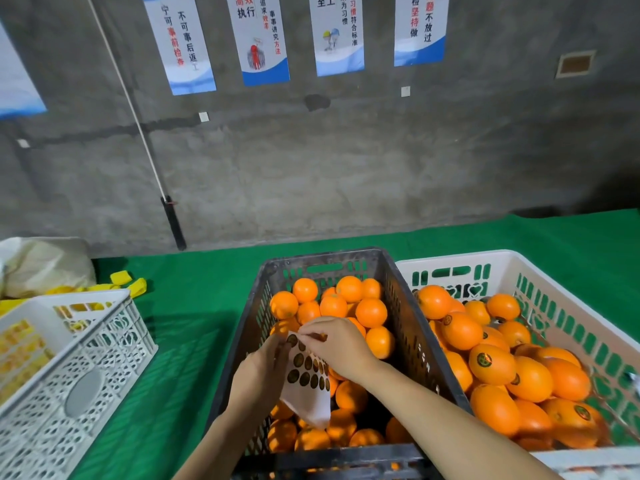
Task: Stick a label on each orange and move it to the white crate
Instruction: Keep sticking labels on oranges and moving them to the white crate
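- The left hand [263, 372] reaches in over the near rim of a black slatted plastic crate [412, 327]. Its grip is closed on the left edge of a white paper label sheet [308, 386] dotted with dark round stickers.
- The label sheet hangs tilted above the fruit in the black crate, with its lower corner pointing down.
- The right hand [341, 348] is at the sheet's upper edge, its grip pinching there with thumb and forefinger. Whether a sticker has already been lifted cannot be told.
- Plain round oranges [370, 311], with no stickers showing, fill the black crate under both hands.
- The white slotted plastic crate [457, 260] stands just to the right of the black one, touching it. It holds a heap of labelled oranges [498, 370], several showing a dark round sticker.
- Both crates sit on a desk covered in green cloth [194, 306].
- A second white perforated crate [104, 344] stands well apart on the left, with yellow things inside.
- Behind it lie yellow foam pieces [131, 284] and a pale crumpled bag [45, 265].
- On the grey concrete wall [346, 161] hang blue-and-white posters [261, 39], and a white cord with a black handle [173, 223] runs slanting down it.
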{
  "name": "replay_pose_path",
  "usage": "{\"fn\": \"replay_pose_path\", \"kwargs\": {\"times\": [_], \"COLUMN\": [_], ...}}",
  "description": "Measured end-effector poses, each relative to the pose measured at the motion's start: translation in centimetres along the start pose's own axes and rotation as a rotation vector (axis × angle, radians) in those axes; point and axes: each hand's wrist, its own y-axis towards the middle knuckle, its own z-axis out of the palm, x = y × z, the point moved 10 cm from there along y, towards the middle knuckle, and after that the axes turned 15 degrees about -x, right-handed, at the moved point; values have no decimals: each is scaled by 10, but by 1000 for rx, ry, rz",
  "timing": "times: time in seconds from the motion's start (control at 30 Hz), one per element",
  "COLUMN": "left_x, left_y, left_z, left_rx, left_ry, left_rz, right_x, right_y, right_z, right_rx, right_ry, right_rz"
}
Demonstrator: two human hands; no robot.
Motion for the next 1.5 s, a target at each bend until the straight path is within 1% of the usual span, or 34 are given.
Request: {"fn": "replay_pose_path", "kwargs": {"times": [0.1, 0.23, 0.3, 0.5, 0.63, 0.7, 0.77, 0.83, 0.93, 1.0, 1.07, 1.23, 1.33, 1.5], "left_x": [-1, 0, 1, 2, 4, 3, 5, 11, 13, 15, 18, 22, 20, 20], "left_y": [-1, 0, 0, -1, -1, -1, -1, 1, 2, 4, 4, 3, 3, 3], "left_z": [1, 3, 4, 6, 9, 11, 9, 3, -1, 0, 0, -1, -2, -3], "left_rx": [6, 15, 20, 50, 73, 96, 87, 39, 14, 12, 7, 21, 19, 23], "left_ry": [-9, -8, -5, 3, 16, 1, -63, -123, -137, -152, -157, -177, -147, -145], "left_rz": [18, 13, 6, -12, -25, -42, -127, -220, -258, -286, -314, -349, -327, -323], "right_x": [-3, -3, -1, 10, 16, 18, 19, 21, 30, 31, 32, 37, 37, 39], "right_y": [-1, -1, -2, -5, -7, -9, -9, -8, -11, -12, -13, -16, -15, -15], "right_z": [4, 3, 4, 5, 8, 9, 9, 9, 12, 17, 18, 16, 12, 15], "right_rx": [46, 43, 56, 24, 10, 16, 32, 33, 42, 62, 58, 66, 55, 87], "right_ry": [26, 69, 23, -248, -335, -343, -352, -348, -339, -366, -342, -282, -243, -246], "right_rz": [31, 68, 58, -130, -195, -210, -211, -221, -294, -323, -337, -333, -312, -340]}}
